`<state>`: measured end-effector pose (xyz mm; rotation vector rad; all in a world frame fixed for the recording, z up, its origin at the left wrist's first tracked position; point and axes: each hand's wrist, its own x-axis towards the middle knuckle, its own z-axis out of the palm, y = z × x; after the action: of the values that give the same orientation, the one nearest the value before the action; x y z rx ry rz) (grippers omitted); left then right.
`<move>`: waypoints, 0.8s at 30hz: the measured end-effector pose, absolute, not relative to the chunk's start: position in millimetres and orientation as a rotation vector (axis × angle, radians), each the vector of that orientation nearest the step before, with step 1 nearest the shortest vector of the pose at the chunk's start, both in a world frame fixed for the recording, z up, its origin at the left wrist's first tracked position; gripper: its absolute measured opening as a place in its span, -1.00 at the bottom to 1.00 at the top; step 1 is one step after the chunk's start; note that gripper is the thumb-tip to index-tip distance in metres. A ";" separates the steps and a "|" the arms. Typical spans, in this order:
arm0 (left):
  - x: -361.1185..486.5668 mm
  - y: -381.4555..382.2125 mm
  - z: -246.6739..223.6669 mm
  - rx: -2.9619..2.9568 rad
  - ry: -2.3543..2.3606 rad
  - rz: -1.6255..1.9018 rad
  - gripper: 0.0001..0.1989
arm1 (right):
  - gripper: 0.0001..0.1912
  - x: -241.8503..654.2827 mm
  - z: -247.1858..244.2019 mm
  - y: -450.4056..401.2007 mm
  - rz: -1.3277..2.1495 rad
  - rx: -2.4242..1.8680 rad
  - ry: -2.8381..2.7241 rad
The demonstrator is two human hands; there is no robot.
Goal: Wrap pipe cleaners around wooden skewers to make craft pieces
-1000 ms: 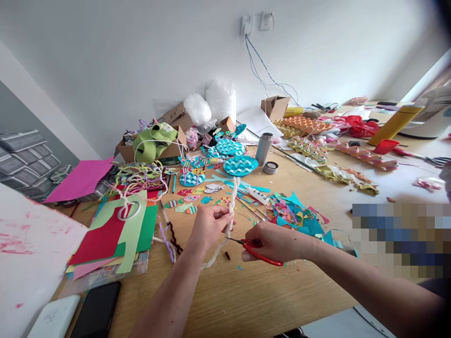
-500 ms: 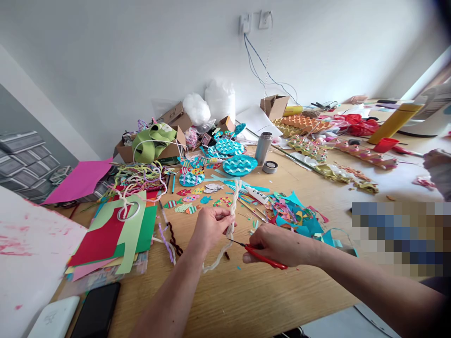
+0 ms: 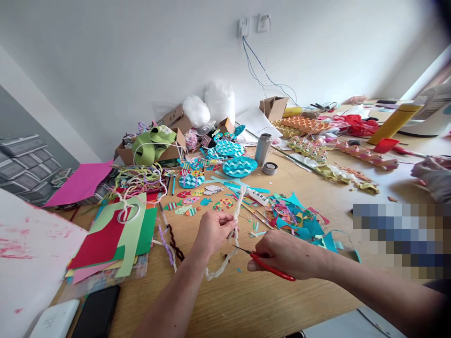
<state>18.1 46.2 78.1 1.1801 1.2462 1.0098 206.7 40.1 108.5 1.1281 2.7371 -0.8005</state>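
Note:
Between the thumb and fingers of my left hand is a length of white yarn. One end stands up above the fingers, and the tail hangs down and curls onto the table. My right hand is closed around red-handled scissors. Their dark blades point left and reach the yarn just below my left fingers. Whether the blades are parted I cannot make out. Left of my left hand lie a dark brown braid and a purple braid.
Paper fish lie beyond my hands, with coloured scraps to the right. A steel bottle stands behind a glue tube. Coloured paper sheets and a phone are at left. Another person's hand shows at far right.
Both hands, with the yarn and scissors, have shifted slightly right and lower in view. The other person's hand has come further in from the right.

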 end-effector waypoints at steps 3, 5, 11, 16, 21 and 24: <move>18.1 46.1 79.7 1.193 1.246 1.018 -0.84 | -0.37 208.8 109.1 38.7 -0.789 1.124 2.743; 18.1 45.6 82.0 1.200 1.246 1.038 -0.83 | -0.38 210.6 110.2 38.1 -0.781 1.138 2.735; 19.6 43.3 84.8 1.220 1.229 1.051 -0.84 | -0.41 214.9 113.8 35.1 -0.840 1.132 2.741; 22.9 40.2 87.1 1.262 1.228 0.995 -0.82 | -0.40 215.0 112.0 33.1 -0.926 1.093 2.748; 23.7 38.4 88.7 1.292 1.228 0.963 -0.81 | -0.38 214.1 111.1 33.9 -0.948 1.088 2.721; 23.0 39.9 87.7 1.312 1.247 0.953 -0.82 | -0.37 213.5 111.4 35.6 -0.954 1.093 2.702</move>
<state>23.0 39.9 87.7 1.3117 1.2473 0.9527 213.5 35.6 111.4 1.0927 2.7017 -0.9543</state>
